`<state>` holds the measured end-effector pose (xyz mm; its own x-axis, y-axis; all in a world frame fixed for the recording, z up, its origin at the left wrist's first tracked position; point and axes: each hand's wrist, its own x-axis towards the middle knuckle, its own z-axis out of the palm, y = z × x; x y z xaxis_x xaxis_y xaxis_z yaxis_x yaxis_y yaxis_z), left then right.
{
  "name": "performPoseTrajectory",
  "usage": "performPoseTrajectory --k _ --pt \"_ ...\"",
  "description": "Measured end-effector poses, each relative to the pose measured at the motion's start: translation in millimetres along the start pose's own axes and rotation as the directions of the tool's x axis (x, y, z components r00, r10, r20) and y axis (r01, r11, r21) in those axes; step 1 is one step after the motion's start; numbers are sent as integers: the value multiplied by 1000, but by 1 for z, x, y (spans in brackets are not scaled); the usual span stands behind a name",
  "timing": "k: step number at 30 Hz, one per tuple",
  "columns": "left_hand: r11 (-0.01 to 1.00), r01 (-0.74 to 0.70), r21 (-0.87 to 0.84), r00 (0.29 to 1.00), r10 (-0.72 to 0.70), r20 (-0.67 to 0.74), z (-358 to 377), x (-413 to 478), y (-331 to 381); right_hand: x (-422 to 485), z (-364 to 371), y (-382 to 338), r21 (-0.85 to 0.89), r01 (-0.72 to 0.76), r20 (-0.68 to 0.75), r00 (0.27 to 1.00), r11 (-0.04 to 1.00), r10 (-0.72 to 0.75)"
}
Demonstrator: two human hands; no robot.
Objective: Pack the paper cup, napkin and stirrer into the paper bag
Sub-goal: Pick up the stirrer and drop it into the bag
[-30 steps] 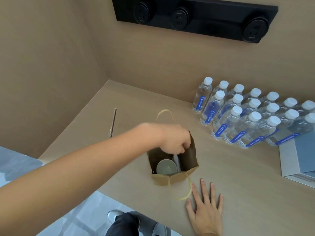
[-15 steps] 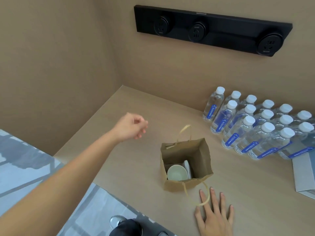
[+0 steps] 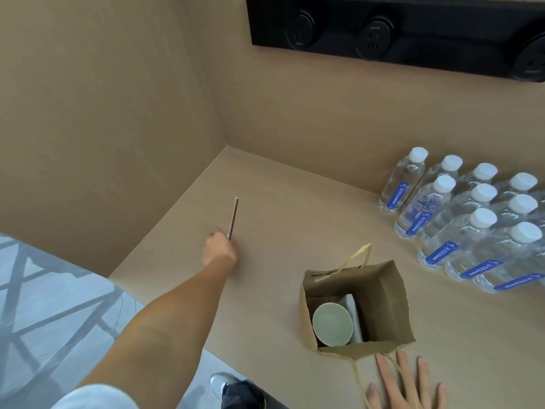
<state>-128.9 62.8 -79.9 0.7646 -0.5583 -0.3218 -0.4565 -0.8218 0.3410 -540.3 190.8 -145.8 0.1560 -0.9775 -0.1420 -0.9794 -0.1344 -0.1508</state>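
Your left hand [image 3: 219, 246] closes on the near end of the thin brown wooden stirrer [image 3: 233, 218] at ten o'clock from the open brown paper bag [image 3: 386, 293], while your right hand [image 3: 408, 385] lies flat, fingers spread, at six o'clock, probably steadying it.

No text in view can be read in full. The water bottles [image 3: 460, 219] standing in rows at the back right of the counter each carry a blue label [image 3: 441, 252] with white print and a round white mark; the characters are too small and blurred to make out. The black socket panel [image 3: 413, 36] on the wall has a short line of pale lettering at its top edge, likewise too small to read. The paper bag [image 3: 386, 293] shows no print.
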Motion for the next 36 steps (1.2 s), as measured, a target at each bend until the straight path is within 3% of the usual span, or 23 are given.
performPoseTrajectory --k 7,11,20,26,31,36 --pt "997 14 80 998 -19 58 18 5 -7 1 -7 -5 54 -45 -2 999 998 45" --pt "971 -86 223 990 58 131 13 0 -7 -1 -11 -8 95 -70 -3 997 993 71" --pt "812 -301 500 946 188 264 4 -33 -20 -3 2 2 110 -75 -5 997 991 76" --pt "824 -330 461 935 218 280 -8 -53 -32 -6 3 7 94 -51 25 998 994 49" --pt "870 -424 249 903 387 186 -48 -69 -9 -7 10 11 50 -43 36 999 998 41" --pt "804 -522 285 847 528 62 -120 -114 36 -8 14 14 12 -41 8 999 999 41"
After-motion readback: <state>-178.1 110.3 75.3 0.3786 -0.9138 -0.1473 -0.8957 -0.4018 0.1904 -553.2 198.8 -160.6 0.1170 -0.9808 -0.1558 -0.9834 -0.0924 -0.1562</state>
